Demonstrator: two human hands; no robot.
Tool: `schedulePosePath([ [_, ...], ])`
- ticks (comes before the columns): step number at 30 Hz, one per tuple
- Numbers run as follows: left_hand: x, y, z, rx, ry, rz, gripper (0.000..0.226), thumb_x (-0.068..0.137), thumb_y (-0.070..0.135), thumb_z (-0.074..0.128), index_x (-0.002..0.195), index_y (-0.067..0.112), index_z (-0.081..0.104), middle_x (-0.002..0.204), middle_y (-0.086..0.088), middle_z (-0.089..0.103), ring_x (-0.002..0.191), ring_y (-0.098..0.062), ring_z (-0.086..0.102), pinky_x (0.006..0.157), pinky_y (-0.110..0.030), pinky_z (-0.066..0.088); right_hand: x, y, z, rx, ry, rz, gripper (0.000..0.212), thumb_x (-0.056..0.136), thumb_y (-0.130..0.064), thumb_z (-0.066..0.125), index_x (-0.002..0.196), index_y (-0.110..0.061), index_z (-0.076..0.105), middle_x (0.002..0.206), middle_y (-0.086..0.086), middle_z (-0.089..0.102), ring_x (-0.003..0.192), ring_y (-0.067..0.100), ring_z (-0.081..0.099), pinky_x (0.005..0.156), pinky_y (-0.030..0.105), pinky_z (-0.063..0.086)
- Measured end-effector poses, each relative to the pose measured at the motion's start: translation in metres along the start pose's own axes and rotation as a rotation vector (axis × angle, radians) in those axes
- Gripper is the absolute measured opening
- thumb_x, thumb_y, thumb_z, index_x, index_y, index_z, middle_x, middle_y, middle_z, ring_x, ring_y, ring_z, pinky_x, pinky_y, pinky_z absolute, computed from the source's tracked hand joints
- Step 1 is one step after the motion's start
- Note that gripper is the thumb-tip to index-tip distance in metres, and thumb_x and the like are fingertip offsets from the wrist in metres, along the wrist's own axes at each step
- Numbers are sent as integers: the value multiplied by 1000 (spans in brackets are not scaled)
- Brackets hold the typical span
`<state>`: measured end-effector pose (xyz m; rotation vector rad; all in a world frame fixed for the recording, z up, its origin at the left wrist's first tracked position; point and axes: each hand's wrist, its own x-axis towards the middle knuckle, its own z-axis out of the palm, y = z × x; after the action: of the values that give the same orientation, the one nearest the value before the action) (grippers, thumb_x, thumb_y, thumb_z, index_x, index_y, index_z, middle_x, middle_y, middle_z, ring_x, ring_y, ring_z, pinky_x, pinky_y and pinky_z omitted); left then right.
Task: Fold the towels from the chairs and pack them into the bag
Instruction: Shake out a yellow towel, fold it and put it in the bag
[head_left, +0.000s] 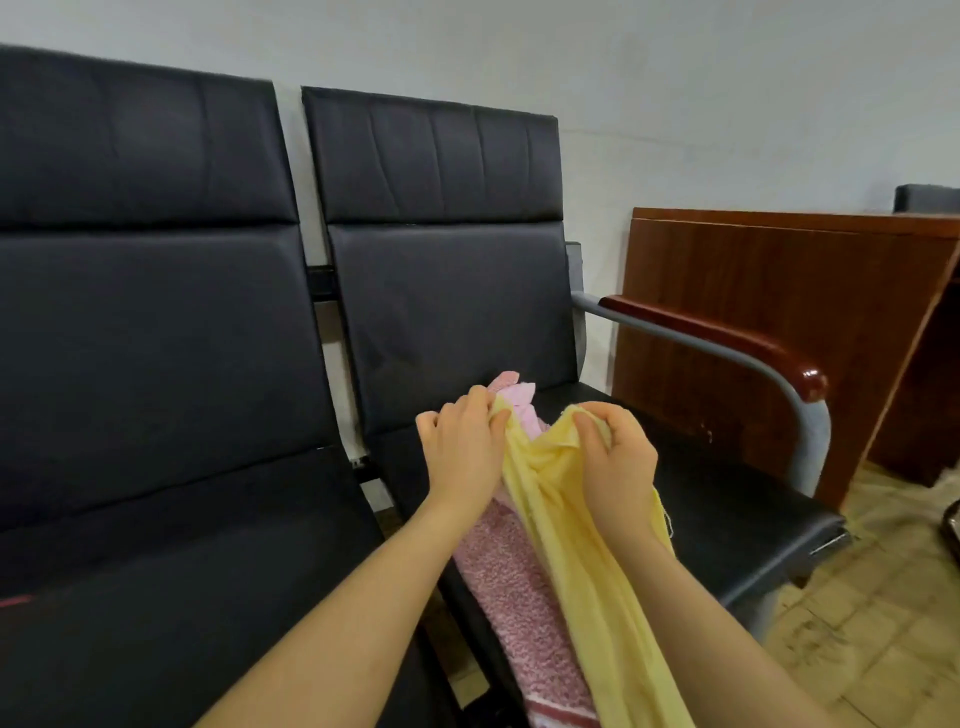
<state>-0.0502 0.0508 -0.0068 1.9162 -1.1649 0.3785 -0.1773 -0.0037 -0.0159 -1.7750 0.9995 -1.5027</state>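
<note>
A yellow towel (587, 561) hangs bunched between my two hands above the right chair's seat (727, 499). My left hand (462, 447) pinches its upper left edge and my right hand (613, 457) grips the upper right edge, fingers curled round the cloth. Under it a pink terry towel (509, 582) lies on the seat and runs down toward me. A paler pink cloth (514, 395) pokes out behind my left hand. No bag is in view.
Two black padded chairs stand side by side against the wall; the left chair (156, 364) is bare. The right chair has a wooden-capped metal armrest (727, 343). A brown wooden desk (779, 312) stands to the right on a tiled floor (883, 623).
</note>
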Motion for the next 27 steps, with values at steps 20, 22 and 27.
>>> schedulePosePath([
  [20,49,-24,-231,23,320,29,12,102,24,36,96,18,44,65,4,54,71,-22,53,79,-34,30,-7,-197,63,284,1,-400,16,94,-15,55,103,-20,68,97,-7,62,91,9,58,92,45,46],
  [22,43,-39,-252,38,319,5,12,102,24,36,97,16,44,63,4,51,69,-26,54,70,-35,35,-19,-207,73,279,-25,-432,14,95,-14,53,97,-23,64,93,-9,61,86,8,57,89,46,46],
  [27,26,-79,-289,360,313,6,16,101,23,37,101,13,49,78,-3,61,72,-26,55,71,-35,33,-45,-216,98,157,-176,-464,9,96,-16,51,95,-17,60,89,-3,58,81,16,56,76,38,48],
])
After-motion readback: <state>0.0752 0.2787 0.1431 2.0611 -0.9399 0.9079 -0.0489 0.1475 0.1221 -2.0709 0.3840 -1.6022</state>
